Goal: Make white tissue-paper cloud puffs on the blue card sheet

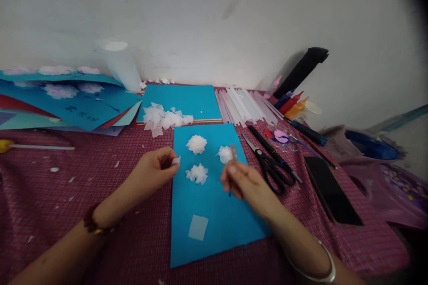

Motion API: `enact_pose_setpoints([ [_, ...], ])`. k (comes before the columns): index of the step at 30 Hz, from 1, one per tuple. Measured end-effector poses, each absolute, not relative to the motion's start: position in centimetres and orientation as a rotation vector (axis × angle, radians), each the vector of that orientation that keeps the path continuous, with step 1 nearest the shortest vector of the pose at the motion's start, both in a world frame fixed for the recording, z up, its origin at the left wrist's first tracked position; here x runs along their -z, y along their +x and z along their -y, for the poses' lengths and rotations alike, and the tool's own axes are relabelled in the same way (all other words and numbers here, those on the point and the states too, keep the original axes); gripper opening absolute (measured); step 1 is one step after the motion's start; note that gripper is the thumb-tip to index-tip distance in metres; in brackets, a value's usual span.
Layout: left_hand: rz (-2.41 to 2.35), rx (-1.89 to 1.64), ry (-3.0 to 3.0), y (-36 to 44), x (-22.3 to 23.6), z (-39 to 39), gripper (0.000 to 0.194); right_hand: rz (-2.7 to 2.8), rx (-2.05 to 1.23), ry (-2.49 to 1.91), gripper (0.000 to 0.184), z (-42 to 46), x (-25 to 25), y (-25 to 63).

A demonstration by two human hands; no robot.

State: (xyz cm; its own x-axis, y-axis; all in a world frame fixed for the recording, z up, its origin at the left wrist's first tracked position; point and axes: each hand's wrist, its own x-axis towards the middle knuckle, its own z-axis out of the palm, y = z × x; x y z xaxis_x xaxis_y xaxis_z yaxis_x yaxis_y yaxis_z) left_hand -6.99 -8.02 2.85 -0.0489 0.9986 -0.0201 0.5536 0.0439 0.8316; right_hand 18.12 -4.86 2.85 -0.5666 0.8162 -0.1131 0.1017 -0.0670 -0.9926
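Observation:
A blue paper sheet (pixel 217 205) lies before me on the cloth. Three puffs of crumpled white paper sit on its upper half: an upper left puff (pixel 196 144), a lower left puff (pixel 197 173) and a right puff (pixel 224 154). Near the sheet's bottom rests a flat white paper square (pixel 198 227). At the left edge, my left hand (pixel 157 164) pinches a small piece of white paper (pixel 176 160). My right hand (pixel 244 182), beside the right puff, is closed round a thin stick (pixel 233 152) that is blurred, with a bluish end below the fingers.
Scissors (pixel 267 158), a black-handled cutter (pixel 274 153) and a phone (pixel 331 191) lie to the right. Behind are a pile of white paper pieces (pixel 163 118), stacked blue sheets (pixel 187 98) and white strips (pixel 245 104). Decorated sheets (pixel 67 102) stand at left.

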Motion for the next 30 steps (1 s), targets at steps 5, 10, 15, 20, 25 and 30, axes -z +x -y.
enact_pose_setpoints([
  [5,-1.486,-0.716,1.528,-7.5,-2.1,8.1,0.017,1.493,-1.548,-0.989,0.052,3.9,-1.1,18.6],
  [10,-1.372,-0.592,1.495,-8.8,-2.2,7.6,0.020,1.589,-1.629,-1.001,0.030,4.5,-0.1,18.1],
  [15,-1.457,-0.598,1.481,-9.1,-2.0,7.5,0.016,1.692,-1.523,-0.970,0.025,4.9,0.0,17.9],
  [20,-1.573,-0.670,1.473,-8.9,-1.2,7.7,0.014,1.640,-1.516,-1.000,0.026,4.8,0.1,17.8],
  [25,-1.612,-0.746,1.476,-8.6,-0.4,7.6,0.015,1.574,-1.541,-0.999,0.023,4.6,0.3,17.7],
  [30,-1.557,-0.838,1.507,-7.6,-0.5,7.6,0.015,1.597,-1.549,-0.992,0.023,4.7,0.3,17.7],
])
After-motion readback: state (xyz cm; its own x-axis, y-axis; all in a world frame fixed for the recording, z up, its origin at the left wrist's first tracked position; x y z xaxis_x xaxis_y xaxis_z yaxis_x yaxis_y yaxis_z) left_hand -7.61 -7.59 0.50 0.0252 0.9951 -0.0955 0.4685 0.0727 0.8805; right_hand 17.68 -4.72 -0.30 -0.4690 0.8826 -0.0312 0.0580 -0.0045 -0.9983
